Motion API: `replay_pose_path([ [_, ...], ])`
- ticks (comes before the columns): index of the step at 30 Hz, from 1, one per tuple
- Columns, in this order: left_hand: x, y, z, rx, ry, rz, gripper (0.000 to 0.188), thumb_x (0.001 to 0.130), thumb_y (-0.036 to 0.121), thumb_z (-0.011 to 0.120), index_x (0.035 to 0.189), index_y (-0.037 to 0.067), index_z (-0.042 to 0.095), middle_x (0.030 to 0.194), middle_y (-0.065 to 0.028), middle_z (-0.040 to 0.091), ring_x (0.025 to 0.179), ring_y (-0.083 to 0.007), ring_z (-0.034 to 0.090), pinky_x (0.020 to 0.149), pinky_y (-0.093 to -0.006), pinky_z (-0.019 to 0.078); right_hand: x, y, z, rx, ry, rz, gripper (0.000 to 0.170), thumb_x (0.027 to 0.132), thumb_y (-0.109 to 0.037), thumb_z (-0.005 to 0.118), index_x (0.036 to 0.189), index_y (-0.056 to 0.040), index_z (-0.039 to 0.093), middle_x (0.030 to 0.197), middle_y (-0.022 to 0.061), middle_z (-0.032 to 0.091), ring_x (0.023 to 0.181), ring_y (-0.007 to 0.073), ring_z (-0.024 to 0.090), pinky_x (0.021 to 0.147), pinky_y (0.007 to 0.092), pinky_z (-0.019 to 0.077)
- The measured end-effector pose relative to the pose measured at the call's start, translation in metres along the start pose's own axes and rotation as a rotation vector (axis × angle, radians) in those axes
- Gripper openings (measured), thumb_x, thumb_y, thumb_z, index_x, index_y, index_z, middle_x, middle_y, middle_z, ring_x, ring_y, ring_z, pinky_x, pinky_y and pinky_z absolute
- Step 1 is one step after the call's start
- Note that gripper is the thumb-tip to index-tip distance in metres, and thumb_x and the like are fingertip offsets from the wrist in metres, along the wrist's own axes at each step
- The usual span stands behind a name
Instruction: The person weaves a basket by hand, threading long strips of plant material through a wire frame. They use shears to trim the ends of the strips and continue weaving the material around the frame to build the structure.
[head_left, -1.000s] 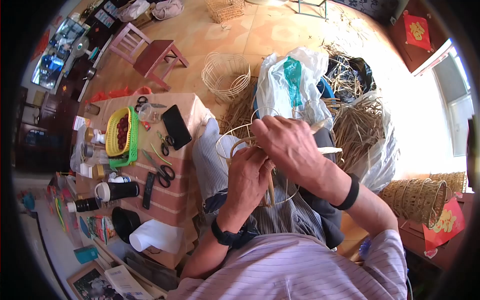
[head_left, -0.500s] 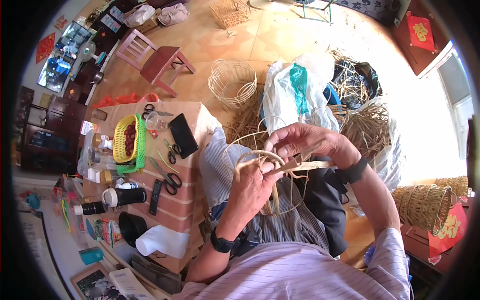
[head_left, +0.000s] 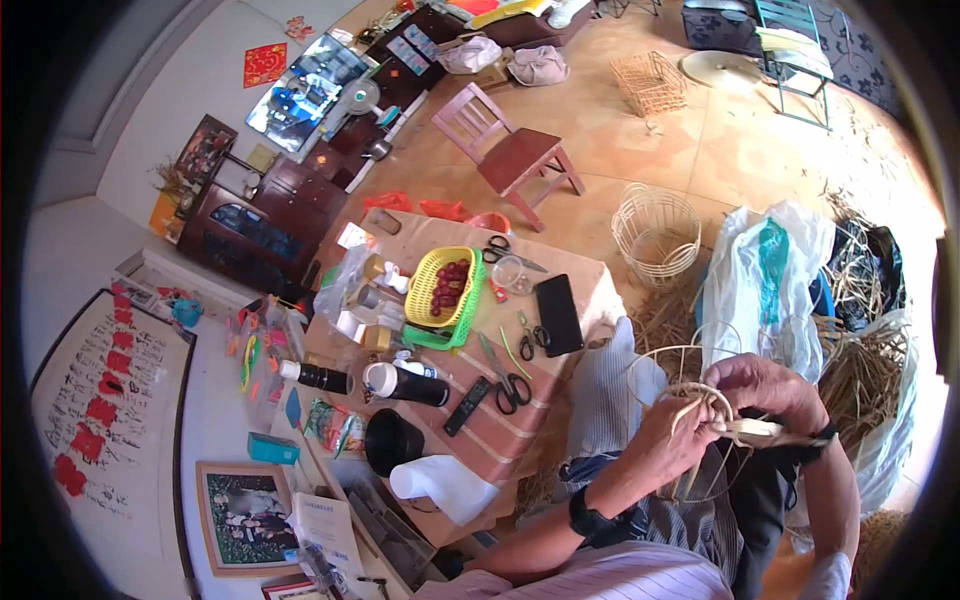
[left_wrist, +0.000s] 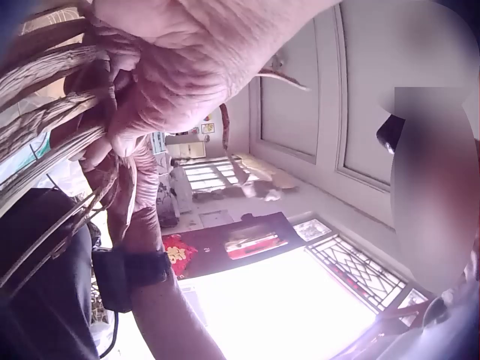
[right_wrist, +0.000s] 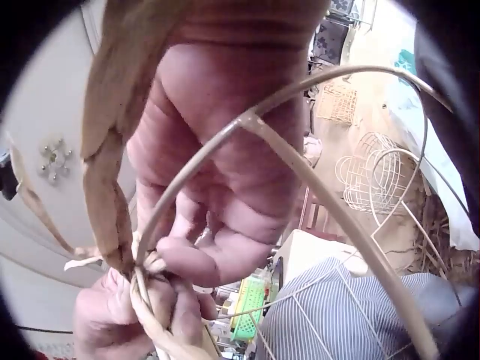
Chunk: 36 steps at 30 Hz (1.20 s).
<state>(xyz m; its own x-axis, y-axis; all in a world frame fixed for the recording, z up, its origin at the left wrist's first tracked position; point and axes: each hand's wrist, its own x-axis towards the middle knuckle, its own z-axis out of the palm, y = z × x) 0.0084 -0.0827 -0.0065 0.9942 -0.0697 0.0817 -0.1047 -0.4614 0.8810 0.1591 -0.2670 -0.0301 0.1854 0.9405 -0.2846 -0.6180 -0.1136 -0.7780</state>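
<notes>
Over the person's lap, a loop frame of thin pale cane is held between both hands. The left hand grips the frame and dried strips where they meet. The right hand, its fingers bent, pinches at the same joint from the other side. A broad dried leaf strip runs out below the right palm. In the right wrist view, a leaf strip wraps at the joint beside a cane rod, with the right hand's fingertips on it. Several strips stretch from the left hand in the left wrist view.
Left of the lap, a cloth-covered table bears scissors, a phone, a yellow basket of red fruit and bottles. An open wire-like basket, a red chair and bags of dried leaves stand on the floor.
The head view has turned left, so the scene sits further right. The right hand moved off the joint with its strip, then came back close against the left hand, which keeps its grip.
</notes>
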Motion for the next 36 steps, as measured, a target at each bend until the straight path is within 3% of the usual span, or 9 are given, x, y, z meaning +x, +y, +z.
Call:
replay_pose_path([
  [3, 0.001, 0.0, -0.001, 0.22, -0.089, -0.087, 0.016, 0.103, 0.015, 0.073, 0.109, 0.0, 0.072, 0.094, -0.0197, 0.076, 0.089, -0.0382, 0.076, 0.081, -0.0481, 0.0609, -0.005, -0.007, 0.012, -0.047, 0.128, -0.035, 0.026, 0.094, -0.007, 0.086, 0.116, 0.0005, 0.075, 0.09, 0.0011, 0.077, 0.069, 0.0048, 0.064, 0.062, 0.0224, 0.0488],
  [11, -0.008, 0.007, 0.004, 0.171, 0.208, 0.149, 0.02, 0.097, 0.008, 0.079, 0.111, 0.003, 0.067, 0.103, -0.0185, 0.076, 0.093, -0.0414, 0.076, 0.083, -0.0513, 0.0599, -0.001, 0.007, -0.003, 0.144, 0.159, 0.026, 0.01, 0.094, -0.003, 0.08, 0.1, 0.0002, 0.073, 0.08, 0.0021, 0.072, 0.066, 0.0077, 0.065, 0.058, 0.0238, 0.049],
  [12, -0.016, 0.008, 0.01, -0.003, 0.122, -0.077, 0.027, 0.096, 0.009, 0.082, 0.118, 0.006, 0.066, 0.108, -0.0171, 0.075, 0.099, -0.0417, 0.074, 0.085, -0.0514, 0.0596, 0.0, 0.009, -0.006, 0.165, 0.157, 0.017, 0.01, 0.094, -0.003, 0.08, 0.1, 0.0003, 0.072, 0.08, 0.0026, 0.072, 0.067, 0.009, 0.066, 0.059, 0.0245, 0.0509],
  [18, -0.019, -0.011, 0.015, 0.177, 0.263, 0.309, 0.033, 0.094, 0.007, 0.084, 0.122, 0.005, 0.068, 0.108, -0.0154, 0.072, 0.106, -0.0396, 0.072, 0.093, -0.0492, 0.0587, 0.002, 0.012, -0.004, 0.167, 0.192, -0.055, 0.012, 0.1, -0.007, 0.082, 0.107, -0.0009, 0.075, 0.088, 0.0041, 0.076, 0.077, 0.015, 0.074, 0.069, 0.0312, 0.0618],
  [25, -0.021, -0.017, 0.019, 0.279, 0.253, 0.372, 0.031, 0.092, 0.008, 0.085, 0.119, 0.002, 0.07, 0.109, -0.0119, 0.069, 0.106, -0.0325, 0.069, 0.096, -0.0476, 0.0568, -0.004, 0.01, -0.024, -0.59, 0.268, 0.174, 0.017, 0.1, -0.012, 0.084, 0.114, -0.0026, 0.082, 0.091, -0.0011, 0.077, 0.08, 0.0084, 0.07, 0.073, 0.0282, 0.0582],
  [28, -0.019, -0.012, 0.018, 0.25, 0.225, 0.359, 0.034, 0.092, 0.008, 0.085, 0.122, 0.002, 0.071, 0.109, -0.0118, 0.068, 0.106, -0.0316, 0.069, 0.096, -0.0462, 0.0564, -0.024, 0.015, -0.004, -0.979, 0.386, -0.202, 0.023, 0.094, -0.014, 0.084, 0.113, -0.0022, 0.084, 0.087, 0.0043, 0.08, 0.074, 0.0154, 0.072, 0.071, 0.033, 0.0585],
  [31, -0.02, -0.016, 0.019, 0.248, 0.201, 0.326, 0.036, 0.093, 0.008, 0.083, 0.127, 0.002, 0.072, 0.109, -0.0125, 0.069, 0.106, -0.0315, 0.069, 0.096, -0.0452, 0.056, -0.019, 0.005, 0.015, -0.956, 0.357, -0.14, 0.025, 0.089, -0.022, 0.086, 0.104, -0.0025, 0.085, 0.083, 0.0135, 0.081, 0.074, 0.0276, 0.077, 0.073, 0.0399, 0.0602],
  [33, -0.02, -0.019, 0.023, 0.281, 0.191, 0.32, 0.035, 0.094, 0.007, 0.081, 0.128, 0.002, 0.072, 0.11, -0.0131, 0.069, 0.107, -0.032, 0.069, 0.096, -0.0453, 0.0558, -0.004, 0.021, -0.014, -0.94, 0.278, 0.174, 0.029, 0.087, -0.028, 0.087, 0.098, -0.0016, 0.083, 0.082, 0.0166, 0.08, 0.074, 0.0316, 0.077, 0.073, 0.0416, 0.0601],
  [36, -0.02, -0.022, 0.027, 0.331, 0.178, 0.309, 0.03, 0.096, 0.007, 0.079, 0.125, 0.002, 0.072, 0.112, -0.0143, 0.069, 0.108, -0.0333, 0.069, 0.097, -0.0464, 0.0556, 0.01, 0.043, -0.047, -1.235, -0.01, -0.08, 0.032, 0.09, -0.033, 0.085, 0.094, -0.0022, 0.079, 0.082, 0.0179, 0.078, 0.073, 0.0316, 0.076, 0.07, 0.0428, 0.0597],
])
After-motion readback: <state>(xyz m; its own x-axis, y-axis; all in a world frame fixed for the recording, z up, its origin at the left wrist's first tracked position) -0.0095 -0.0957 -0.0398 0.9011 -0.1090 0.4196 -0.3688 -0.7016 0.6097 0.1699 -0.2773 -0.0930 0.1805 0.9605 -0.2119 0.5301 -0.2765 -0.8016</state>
